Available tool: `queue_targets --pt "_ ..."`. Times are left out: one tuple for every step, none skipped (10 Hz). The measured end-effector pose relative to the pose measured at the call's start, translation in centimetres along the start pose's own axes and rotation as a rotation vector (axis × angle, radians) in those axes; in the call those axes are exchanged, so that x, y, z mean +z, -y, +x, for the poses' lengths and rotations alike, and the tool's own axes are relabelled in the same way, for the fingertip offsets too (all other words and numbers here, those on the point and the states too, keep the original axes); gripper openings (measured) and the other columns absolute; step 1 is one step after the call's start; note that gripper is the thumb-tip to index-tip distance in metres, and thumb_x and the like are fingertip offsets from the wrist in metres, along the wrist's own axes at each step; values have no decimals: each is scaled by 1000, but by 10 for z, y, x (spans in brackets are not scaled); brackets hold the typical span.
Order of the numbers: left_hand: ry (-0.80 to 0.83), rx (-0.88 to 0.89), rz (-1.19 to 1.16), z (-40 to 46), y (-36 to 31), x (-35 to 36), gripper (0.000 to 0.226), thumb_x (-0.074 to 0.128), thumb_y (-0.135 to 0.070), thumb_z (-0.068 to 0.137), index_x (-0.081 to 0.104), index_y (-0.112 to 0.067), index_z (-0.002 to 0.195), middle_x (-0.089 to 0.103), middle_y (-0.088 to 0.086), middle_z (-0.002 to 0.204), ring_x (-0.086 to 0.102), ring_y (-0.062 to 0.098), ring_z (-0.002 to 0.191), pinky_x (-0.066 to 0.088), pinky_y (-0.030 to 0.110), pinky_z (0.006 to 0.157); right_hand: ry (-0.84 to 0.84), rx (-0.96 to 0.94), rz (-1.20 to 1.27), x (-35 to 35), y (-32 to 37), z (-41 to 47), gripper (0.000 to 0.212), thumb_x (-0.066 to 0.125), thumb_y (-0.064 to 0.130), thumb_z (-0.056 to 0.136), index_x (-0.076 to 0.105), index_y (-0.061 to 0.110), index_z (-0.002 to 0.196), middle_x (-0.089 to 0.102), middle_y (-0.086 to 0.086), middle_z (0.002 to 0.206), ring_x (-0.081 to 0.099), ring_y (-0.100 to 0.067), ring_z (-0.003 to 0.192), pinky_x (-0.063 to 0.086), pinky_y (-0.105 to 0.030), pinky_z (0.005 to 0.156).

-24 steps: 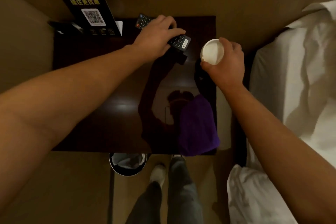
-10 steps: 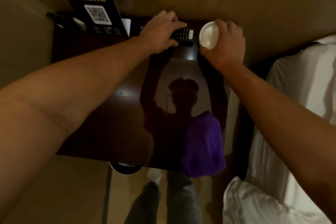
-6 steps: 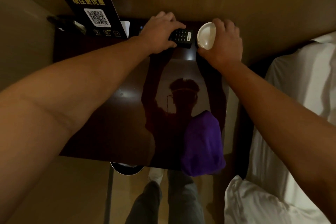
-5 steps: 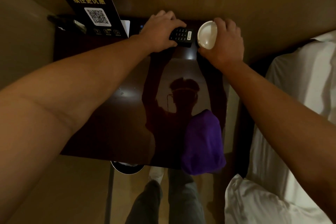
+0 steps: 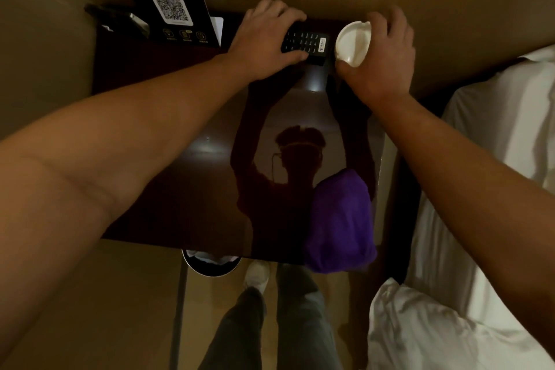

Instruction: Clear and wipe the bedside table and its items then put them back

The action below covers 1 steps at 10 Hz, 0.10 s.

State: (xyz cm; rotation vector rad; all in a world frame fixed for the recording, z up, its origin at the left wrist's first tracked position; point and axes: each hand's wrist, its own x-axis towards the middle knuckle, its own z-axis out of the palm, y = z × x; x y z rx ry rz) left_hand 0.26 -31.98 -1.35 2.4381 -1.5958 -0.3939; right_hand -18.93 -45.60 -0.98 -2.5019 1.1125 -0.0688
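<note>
Your left hand clamps the remote, top center; right hand grips the white ashtray beside it. Purple cloth sits lower right of table.

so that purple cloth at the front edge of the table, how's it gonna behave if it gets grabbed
The purple cloth looks soft and bunched, so it would likely go floppy and drape from the grip rather than hold shape. It probably weighs little for its bulk. Part of it hangs over the bedside table front edge, and that top looks glossy, so a push might slide it off.
</note>
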Motion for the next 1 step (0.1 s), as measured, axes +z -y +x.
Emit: queue_targets --pt "-61 15 9 -6 -1 -3 65 56 -61 90 50 -22 142 51 6 137 42 25 133 33 36 103 -31 -14 7 -1 8 -6 84 72 48 81 41 15 152 26 -16 165 29 -37 150 39 -52 113"
